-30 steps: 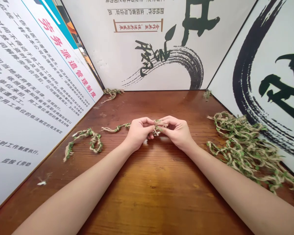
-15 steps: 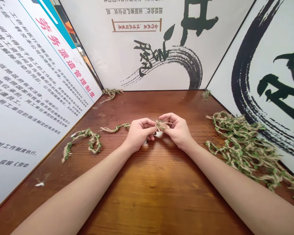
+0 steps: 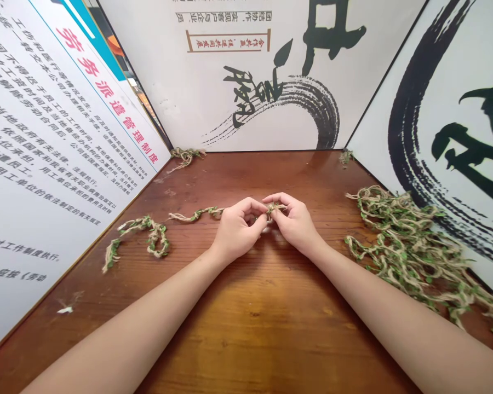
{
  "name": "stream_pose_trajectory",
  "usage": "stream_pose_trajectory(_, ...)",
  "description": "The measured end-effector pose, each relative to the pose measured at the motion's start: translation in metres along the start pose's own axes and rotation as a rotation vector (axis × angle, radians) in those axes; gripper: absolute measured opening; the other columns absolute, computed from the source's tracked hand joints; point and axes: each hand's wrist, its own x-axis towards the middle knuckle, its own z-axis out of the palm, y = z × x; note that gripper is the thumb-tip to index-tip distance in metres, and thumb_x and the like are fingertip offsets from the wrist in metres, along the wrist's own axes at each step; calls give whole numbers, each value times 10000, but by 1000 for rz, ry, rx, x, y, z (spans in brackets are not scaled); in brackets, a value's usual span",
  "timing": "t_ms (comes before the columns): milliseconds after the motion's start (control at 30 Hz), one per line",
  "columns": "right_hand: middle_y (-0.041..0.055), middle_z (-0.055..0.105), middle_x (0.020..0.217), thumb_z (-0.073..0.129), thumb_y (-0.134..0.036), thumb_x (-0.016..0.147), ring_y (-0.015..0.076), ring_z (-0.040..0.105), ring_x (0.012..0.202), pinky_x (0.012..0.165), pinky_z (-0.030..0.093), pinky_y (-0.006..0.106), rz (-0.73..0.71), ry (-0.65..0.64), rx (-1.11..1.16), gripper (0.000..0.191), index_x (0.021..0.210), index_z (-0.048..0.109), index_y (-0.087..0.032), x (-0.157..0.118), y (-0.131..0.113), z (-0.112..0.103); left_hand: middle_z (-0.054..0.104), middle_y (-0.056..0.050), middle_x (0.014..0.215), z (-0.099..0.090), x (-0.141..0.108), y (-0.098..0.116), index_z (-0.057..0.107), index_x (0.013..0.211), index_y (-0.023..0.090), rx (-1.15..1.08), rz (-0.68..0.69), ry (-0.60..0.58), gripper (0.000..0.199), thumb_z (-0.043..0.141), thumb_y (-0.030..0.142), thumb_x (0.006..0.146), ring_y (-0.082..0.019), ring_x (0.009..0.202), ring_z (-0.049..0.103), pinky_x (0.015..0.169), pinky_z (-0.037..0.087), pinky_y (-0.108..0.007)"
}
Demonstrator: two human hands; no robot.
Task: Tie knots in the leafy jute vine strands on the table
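Both hands meet above the middle of the wooden table [image 3: 246,328], pinching one piece of leafy twine [image 3: 274,208]. My left hand [image 3: 239,227] has thumb and forefinger closed on its left side. My right hand [image 3: 294,219] grips the same bit from the right, and loose tan strand ends show between its fingers. A knot-like bunch with small green leaves sits between the fingertips. Behind my left hand a length of the leafy twine [image 3: 197,214] runs out to the left along the table; whether it joins the held bit is hidden.
A tangled heap of leafy twine [image 3: 411,246] lies at the right by the panel. A separate curled piece [image 3: 158,241] rests at the left. Small bunches lie in the far left corner [image 3: 187,156] and far right corner [image 3: 345,157]. Printed panels [image 3: 271,126] stand around three sides.
My left hand has shifted slightly right, closer to my right hand. The strand ends that fanned out between the hands are now mostly covered by the right fingers.
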Motion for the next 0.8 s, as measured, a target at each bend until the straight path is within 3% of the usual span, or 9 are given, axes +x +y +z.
stream_pose_trajectory(133, 33, 745, 927, 663, -237, 784, 147, 647, 765, 703, 523, 303, -4, -73, 150, 200, 965, 742, -205, -1, -3, 2, 708, -20, 699, -2, 4, 2, 655, 815, 147, -47, -109, 29, 138, 719, 252, 753, -79, 448, 554, 385, 436, -187)
stream_pose_trajectory(300, -5, 724, 781, 857, -233, 687, 123, 642, 690, 663, 510, 270, 149, -79, 482, 244, 902, 747, -203, 0, -6, 0, 683, -11, 608, -3, 11, 6, 653, 764, 132, -138, -237, 69, 163, 741, 244, 684, -59, 366, 478, 346, 366, -179)
stream_pose_trajectory(533, 20, 758, 880, 873, -163, 680, 140, 697, 819, 780, 554, 281, 411, -291, 851, 326, 987, 771, -204, 2, -6, -10, 657, 6, 570, -8, 13, 3, 647, 753, 140, -252, -281, 42, 195, 762, 260, 651, -49, 354, 453, 352, 315, -174)
stream_pose_trajectory(700, 26, 756, 860, 818, -45, 707, 121, 685, 800, 769, 559, 248, 493, -205, 1011, 278, 937, 756, -189, 4, -2, -12, 670, 17, 645, -10, 14, 1, 653, 809, 148, -265, -223, -13, 200, 776, 263, 702, -42, 389, 480, 377, 338, -171)
stream_pose_trajectory(800, 24, 730, 823, 758, 2, 741, 117, 666, 764, 673, 534, 213, 545, -158, 1070, 279, 946, 735, -186, 5, -4, -12, 663, 22, 688, -10, 13, 0, 644, 825, 153, -265, -183, -47, 184, 766, 257, 733, -40, 409, 493, 389, 356, -172)
